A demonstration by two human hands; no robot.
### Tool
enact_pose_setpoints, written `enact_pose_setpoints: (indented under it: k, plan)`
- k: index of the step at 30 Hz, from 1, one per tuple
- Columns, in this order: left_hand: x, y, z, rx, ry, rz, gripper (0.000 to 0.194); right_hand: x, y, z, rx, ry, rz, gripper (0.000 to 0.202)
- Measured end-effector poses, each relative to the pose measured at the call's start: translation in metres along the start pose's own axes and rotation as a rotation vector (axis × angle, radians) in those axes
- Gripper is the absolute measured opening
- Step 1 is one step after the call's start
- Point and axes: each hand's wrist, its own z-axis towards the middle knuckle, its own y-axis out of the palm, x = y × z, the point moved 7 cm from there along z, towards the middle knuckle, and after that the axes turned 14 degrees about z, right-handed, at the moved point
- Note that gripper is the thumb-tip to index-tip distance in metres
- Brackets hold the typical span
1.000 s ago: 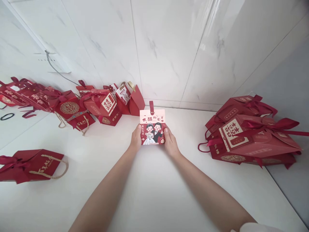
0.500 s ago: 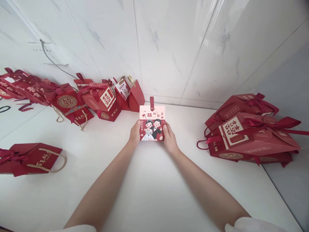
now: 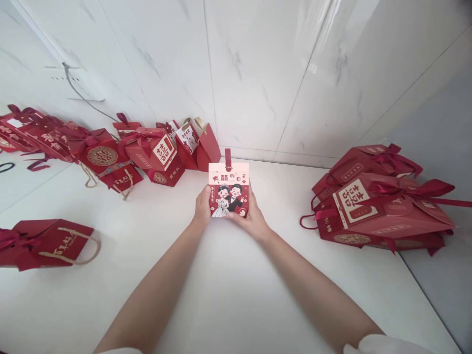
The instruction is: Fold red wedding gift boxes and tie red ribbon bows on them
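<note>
Between my hands is a small red and pink wedding gift box (image 3: 229,194), printed with a cartoon bride and groom and topped by a dark red ribbon loop. My left hand (image 3: 202,206) grips its left side. My right hand (image 3: 254,216) holds the right side, its thumb lying across the lower front. The fingers behind the box are hidden. Just beyond it to the left are a red pouch-shaped box with a gold handle (image 3: 208,147) and a red box with a ribbon bow (image 3: 155,150).
Along the wall at left stand several red gift boxes (image 3: 103,155). One with a rope handle (image 3: 62,241) lies nearer on the left. Stacked boxes with ribbon bows (image 3: 398,206) sit at the right table edge. A grey cable (image 3: 79,91) hangs on the tiled wall (image 3: 258,73).
The gift box has shifted slightly left with both hands. My right thumb has moved from its right edge down onto the lower front.
</note>
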Motion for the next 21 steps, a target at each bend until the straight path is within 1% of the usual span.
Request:
enact_pose_setpoints:
  k: [1, 2, 3, 4, 6, 8, 11, 14, 15, 17, 19, 21]
  plan:
    - [0.001, -0.002, 0.000, 0.007, 0.012, -0.017, 0.053, -0.001, 0.004, 0.000, -0.058, -0.021, -0.016, 0.113]
    - [0.002, -0.004, 0.000, 0.013, 0.022, -0.032, 0.052, -0.001, 0.007, 0.001, -0.102, -0.032, -0.033, 0.117]
    - [0.002, -0.005, 0.000, 0.018, 0.031, -0.042, 0.051, 0.000, 0.008, 0.002, -0.125, -0.034, -0.050, 0.115]
    - [0.003, -0.005, 0.000, 0.021, 0.038, -0.048, 0.051, 0.002, 0.008, 0.003, -0.128, -0.030, -0.064, 0.109]
    - [0.004, -0.004, 0.000, 0.006, 0.049, -0.061, 0.051, 0.006, 0.005, 0.004, -0.084, -0.019, -0.085, 0.091]
    - [0.006, 0.000, -0.001, -0.030, 0.062, -0.095, 0.051, 0.008, 0.001, 0.004, -0.027, -0.018, -0.095, 0.080]
    - [0.013, 0.005, -0.002, -0.078, 0.132, -0.116, 0.051, 0.008, -0.002, 0.003, 0.023, -0.021, -0.048, 0.072]
    - [0.019, 0.007, -0.002, -0.103, 0.213, -0.071, 0.053, 0.007, -0.005, 0.002, 0.070, -0.030, 0.022, 0.067]
    - [0.018, 0.008, -0.002, -0.111, 0.205, -0.044, 0.055, 0.006, -0.006, 0.001, 0.087, -0.037, 0.027, 0.065]
    - [0.010, 0.010, -0.001, -0.142, 0.124, 0.027, 0.059, 0.006, -0.009, 0.001, 0.126, -0.031, 0.029, 0.062]
    - [0.001, 0.012, 0.000, -0.188, 0.030, 0.099, 0.061, 0.009, -0.011, 0.001, 0.158, 0.014, 0.036, 0.056]
    - [-0.003, 0.013, 0.000, -0.207, -0.010, 0.134, 0.058, 0.013, -0.013, 0.001, 0.169, 0.065, 0.040, 0.051]
